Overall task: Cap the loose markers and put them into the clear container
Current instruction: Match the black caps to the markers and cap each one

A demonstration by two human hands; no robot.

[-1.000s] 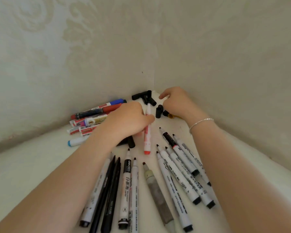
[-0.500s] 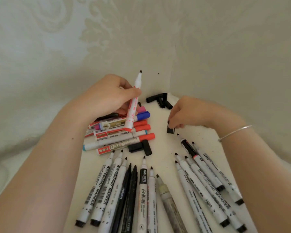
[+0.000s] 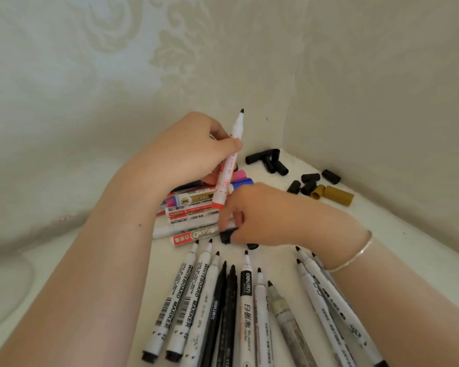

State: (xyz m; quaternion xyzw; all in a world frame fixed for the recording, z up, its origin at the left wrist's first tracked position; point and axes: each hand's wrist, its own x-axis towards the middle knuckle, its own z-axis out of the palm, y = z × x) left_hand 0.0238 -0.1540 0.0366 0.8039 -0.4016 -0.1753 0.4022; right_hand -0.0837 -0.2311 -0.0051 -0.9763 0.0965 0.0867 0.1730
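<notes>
My left hand (image 3: 188, 152) grips an uncapped white marker with red print (image 3: 227, 170), held upright with its dark tip up. My right hand (image 3: 260, 215) reaches across below it and pinches a black cap (image 3: 227, 237) lying on the white surface. Several uncapped white and black markers (image 3: 217, 308) lie fanned out in front of me, and more (image 3: 326, 300) run under my right forearm. A stack of capped coloured markers (image 3: 194, 215) lies behind my hands. No clear container is in view.
Loose black caps (image 3: 269, 160) sit in the wall corner, with more (image 3: 310, 181) to their right beside two mustard caps (image 3: 334, 194). Patterned walls close in at the back and right. The white surface (image 3: 408, 247) ends at a curved left edge.
My right hand has moved left from the cap near the corner to a black cap beside the capped stack. My left hand still holds the marker upright. The camera has shifted, showing more caps at right.
</notes>
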